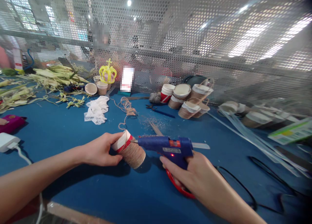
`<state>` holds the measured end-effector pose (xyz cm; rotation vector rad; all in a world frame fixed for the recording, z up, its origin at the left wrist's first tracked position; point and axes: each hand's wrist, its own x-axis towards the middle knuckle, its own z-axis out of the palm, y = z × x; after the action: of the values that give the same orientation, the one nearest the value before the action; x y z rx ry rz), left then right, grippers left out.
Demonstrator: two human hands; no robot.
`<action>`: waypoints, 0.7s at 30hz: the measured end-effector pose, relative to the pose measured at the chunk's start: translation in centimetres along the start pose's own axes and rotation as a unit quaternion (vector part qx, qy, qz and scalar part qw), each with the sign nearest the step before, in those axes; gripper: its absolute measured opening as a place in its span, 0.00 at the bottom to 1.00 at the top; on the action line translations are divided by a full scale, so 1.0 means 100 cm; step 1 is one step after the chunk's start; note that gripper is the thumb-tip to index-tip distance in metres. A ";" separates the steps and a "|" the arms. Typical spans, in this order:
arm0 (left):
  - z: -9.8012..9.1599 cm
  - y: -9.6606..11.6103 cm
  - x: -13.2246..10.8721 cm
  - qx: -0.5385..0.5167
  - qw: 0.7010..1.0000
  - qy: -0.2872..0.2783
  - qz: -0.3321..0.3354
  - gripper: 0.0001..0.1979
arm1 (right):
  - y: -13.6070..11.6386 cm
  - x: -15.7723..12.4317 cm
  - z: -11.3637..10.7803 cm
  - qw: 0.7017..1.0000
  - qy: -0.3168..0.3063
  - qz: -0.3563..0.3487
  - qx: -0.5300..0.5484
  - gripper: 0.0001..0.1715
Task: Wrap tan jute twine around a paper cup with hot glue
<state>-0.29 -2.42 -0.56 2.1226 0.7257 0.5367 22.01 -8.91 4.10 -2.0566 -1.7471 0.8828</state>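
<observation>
My left hand is closed around the white-rimmed end of a paper cup, which lies tilted just above the blue table. Brown twine is wound around most of the cup, and a red and white band shows near its rim. In my right hand is a blue hot glue gun with a red light on and a clear glue stick out of its back. Its nozzle touches or nearly touches the cup at the edge of the twine. Loose twine runs from the cup to a tangle behind it.
Red-handled scissors lie beneath the glue gun. Several twine-wrapped cups stand at the back, beside clear glue sticks. White cloth, dried husks and a yellow crown are to the left. A perforated metal screen borders the table.
</observation>
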 end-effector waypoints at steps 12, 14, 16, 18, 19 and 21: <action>0.001 0.003 0.001 0.010 1.000 0.004 -0.016 0.13 | 0.003 0.006 0.002 0.999 0.039 -0.013 0.035 0.18; 0.001 0.002 0.000 0.009 1.000 0.004 -0.014 0.14 | 0.003 0.008 0.001 0.999 0.037 -0.022 0.033 0.17; 0.002 0.002 0.000 0.015 1.000 0.003 -0.016 0.13 | 0.003 0.011 -0.001 0.998 0.031 -0.031 0.043 0.15; 0.001 0.002 0.000 0.021 1.000 0.002 -0.016 0.12 | 0.006 0.015 -0.003 0.996 0.013 -0.043 0.074 0.14; 0.001 0.002 0.000 0.023 1.000 0.001 -0.016 0.12 | 0.008 0.018 -0.004 0.994 0.005 -0.049 0.096 0.13; 0.001 0.003 0.001 0.028 0.999 -0.001 -0.017 0.11 | 0.013 0.025 -0.008 0.988 0.007 -0.066 0.137 0.14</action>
<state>-0.07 -2.58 -0.37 2.1583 0.7827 0.5005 23.69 -6.64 3.35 -1.7490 -1.6297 1.0024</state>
